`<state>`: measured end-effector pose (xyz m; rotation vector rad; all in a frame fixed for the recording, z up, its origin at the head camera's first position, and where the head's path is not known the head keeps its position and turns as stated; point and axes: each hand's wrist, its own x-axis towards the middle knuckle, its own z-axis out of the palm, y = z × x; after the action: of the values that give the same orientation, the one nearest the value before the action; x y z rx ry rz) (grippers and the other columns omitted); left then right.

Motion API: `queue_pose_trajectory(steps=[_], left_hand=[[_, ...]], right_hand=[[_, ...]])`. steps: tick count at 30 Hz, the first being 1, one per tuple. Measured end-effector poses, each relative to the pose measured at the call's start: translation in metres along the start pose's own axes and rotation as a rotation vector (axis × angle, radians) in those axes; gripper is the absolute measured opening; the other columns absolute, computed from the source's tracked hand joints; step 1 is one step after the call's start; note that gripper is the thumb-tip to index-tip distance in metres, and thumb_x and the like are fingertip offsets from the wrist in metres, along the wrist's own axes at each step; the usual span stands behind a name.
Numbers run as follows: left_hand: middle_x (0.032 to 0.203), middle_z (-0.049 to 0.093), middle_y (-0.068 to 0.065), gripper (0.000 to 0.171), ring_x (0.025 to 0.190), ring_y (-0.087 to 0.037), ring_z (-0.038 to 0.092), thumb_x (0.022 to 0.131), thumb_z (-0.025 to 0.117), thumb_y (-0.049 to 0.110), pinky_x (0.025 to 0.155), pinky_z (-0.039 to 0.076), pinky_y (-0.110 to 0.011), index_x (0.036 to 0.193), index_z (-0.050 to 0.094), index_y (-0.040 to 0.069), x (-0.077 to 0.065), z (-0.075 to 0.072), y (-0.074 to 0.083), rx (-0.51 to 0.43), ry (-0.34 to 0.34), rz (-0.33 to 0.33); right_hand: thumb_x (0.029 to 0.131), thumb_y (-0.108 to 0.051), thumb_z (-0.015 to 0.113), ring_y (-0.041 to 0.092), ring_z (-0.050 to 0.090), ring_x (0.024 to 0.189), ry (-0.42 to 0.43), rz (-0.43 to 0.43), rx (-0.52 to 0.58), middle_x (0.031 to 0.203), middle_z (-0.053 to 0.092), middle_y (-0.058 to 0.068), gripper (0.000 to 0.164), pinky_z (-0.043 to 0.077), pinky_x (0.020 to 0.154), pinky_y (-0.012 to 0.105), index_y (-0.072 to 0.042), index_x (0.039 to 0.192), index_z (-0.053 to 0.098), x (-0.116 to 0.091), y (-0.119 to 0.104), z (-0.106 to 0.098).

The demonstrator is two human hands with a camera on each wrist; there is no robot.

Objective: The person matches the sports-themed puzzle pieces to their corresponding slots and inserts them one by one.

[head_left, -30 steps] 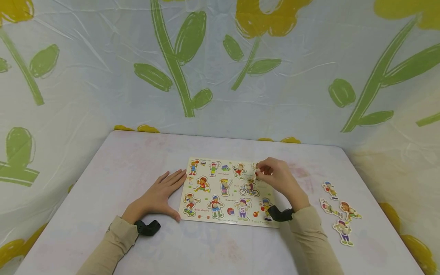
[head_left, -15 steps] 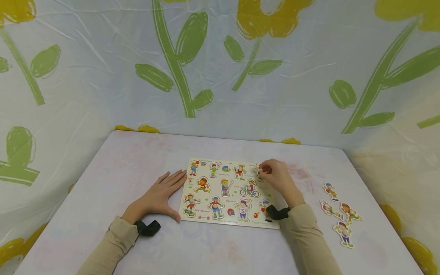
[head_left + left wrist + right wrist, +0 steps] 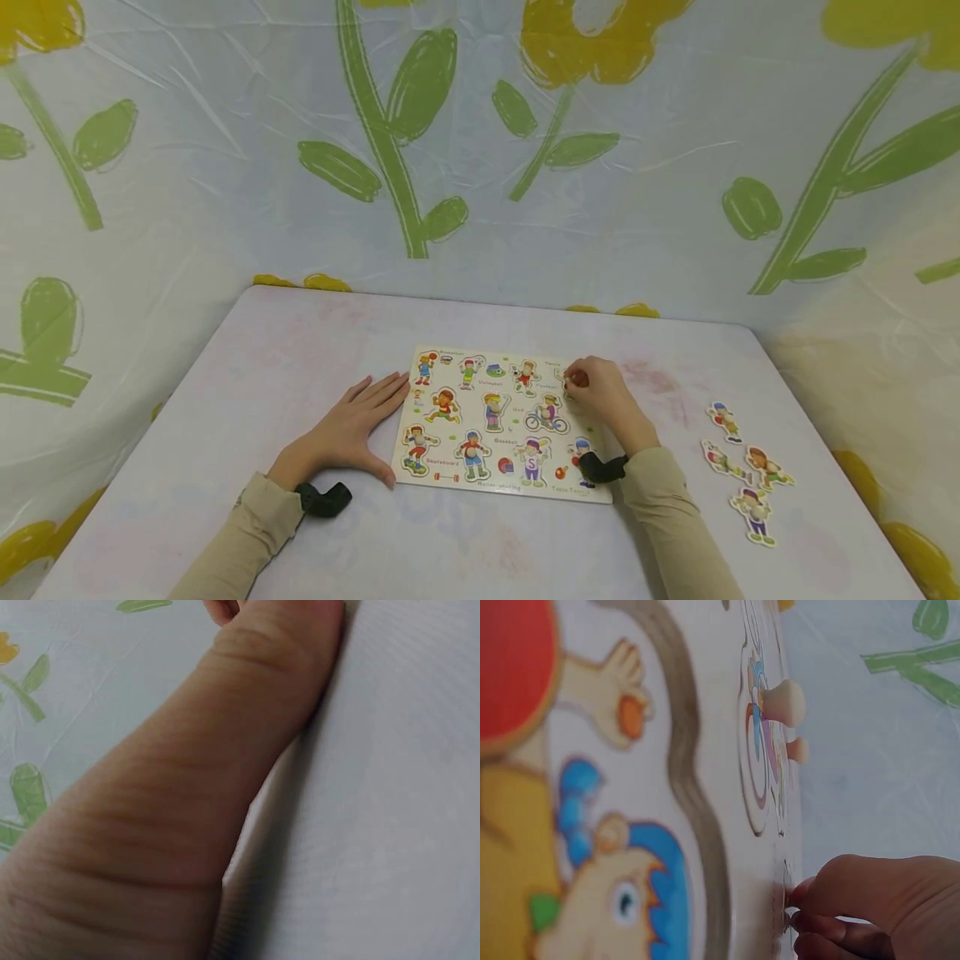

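A wooden peg puzzle board (image 3: 468, 421) with cartoon sports figures lies on the table in the head view. My left hand (image 3: 352, 425) rests flat on the table with fingers spread, fingertips and thumb at the board's left edge. At the board's upper right corner, below the word Tennis, my right hand (image 3: 603, 396) pinches a puzzle piece, mostly hidden behind the fingers. In the right wrist view the thumb and fingertips (image 3: 804, 894) meet right at the board's face. Wooden knobs (image 3: 786, 703) stick out from the pieces nearby.
Several loose puzzle pieces lie right of the board: a blue-capped figure (image 3: 724, 421), a reclining figure (image 3: 726, 461), a running figure (image 3: 767, 468) and a purple-trousered figure (image 3: 753, 515). A flower-print curtain (image 3: 480, 167) hangs behind the table (image 3: 450, 550). Black wrist cameras (image 3: 325, 500) sit on both wrists.
My right hand has shifted slightly down and lower over the board's upper right corner, its piece now more covered. My left hand stays beside the board.
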<state>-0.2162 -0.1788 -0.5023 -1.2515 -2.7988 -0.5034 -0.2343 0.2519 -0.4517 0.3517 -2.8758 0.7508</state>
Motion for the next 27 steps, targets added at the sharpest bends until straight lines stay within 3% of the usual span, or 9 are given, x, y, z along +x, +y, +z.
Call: queue_pose_trajectory(steps=[6, 10, 17, 21, 27], left_hand=[[0.164, 0.019, -0.01, 0.141, 0.15, -0.031, 0.018, 0.054, 0.06, 0.094, 0.118, 0.013, -0.056, 0.157, 0.025, 0.004, 0.0, -0.001, 0.001, 0.01, 0.033, 0.025], [0.164, 0.02, -0.01, 0.141, 0.15, -0.031, 0.018, 0.054, 0.06, 0.094, 0.118, 0.013, -0.056, 0.157, 0.025, 0.004, 0.0, -0.001, 0.001, 0.015, 0.032, 0.029], [0.164, 0.019, -0.011, 0.141, 0.15, -0.032, 0.018, 0.055, 0.061, 0.093, 0.118, 0.013, -0.056, 0.157, 0.025, 0.003, 0.0, -0.002, 0.001, 0.009, 0.025, 0.021], [0.165, 0.018, -0.009, 0.14, 0.151, -0.03, 0.016, 0.055, 0.06, 0.094, 0.119, 0.011, -0.054, 0.157, 0.023, 0.005, 0.001, -0.003, 0.001, 0.0, 0.013, 0.009], [0.165, 0.016, -0.008, 0.141, 0.151, -0.028, 0.014, 0.055, 0.058, 0.095, 0.12, 0.009, -0.053, 0.158, 0.021, 0.006, 0.001, -0.002, 0.001, -0.001, -0.011, -0.002]], right_hand=[[0.083, 0.002, 0.072, 0.022, 0.058, 0.071, -0.011, -0.001, 0.006, 0.079, 0.065, 0.011, 0.013, 0.05, 0.066, 0.037, 0.007, 0.096, 0.073, -0.001, -0.001, -0.001], [0.085, 0.002, 0.07, 0.021, 0.059, 0.072, -0.06, 0.009, 0.012, 0.082, 0.067, 0.011, 0.02, 0.05, 0.066, 0.036, 0.006, 0.105, 0.072, -0.004, -0.003, -0.007], [0.09, -0.005, 0.066, 0.026, 0.064, 0.082, -0.143, -0.003, 0.01, 0.098, 0.072, 0.016, 0.028, 0.051, 0.068, 0.039, 0.004, 0.116, 0.068, -0.01, -0.02, -0.03], [0.092, -0.007, 0.066, 0.026, 0.063, 0.086, -0.135, -0.028, 0.01, 0.108, 0.071, 0.016, 0.026, 0.05, 0.069, 0.037, 0.002, 0.116, 0.069, -0.015, -0.03, -0.045], [0.092, -0.006, 0.066, 0.027, 0.063, 0.088, -0.105, -0.062, -0.037, 0.108, 0.071, 0.015, 0.024, 0.051, 0.07, 0.038, 0.001, 0.115, 0.07, -0.03, -0.042, -0.073]])
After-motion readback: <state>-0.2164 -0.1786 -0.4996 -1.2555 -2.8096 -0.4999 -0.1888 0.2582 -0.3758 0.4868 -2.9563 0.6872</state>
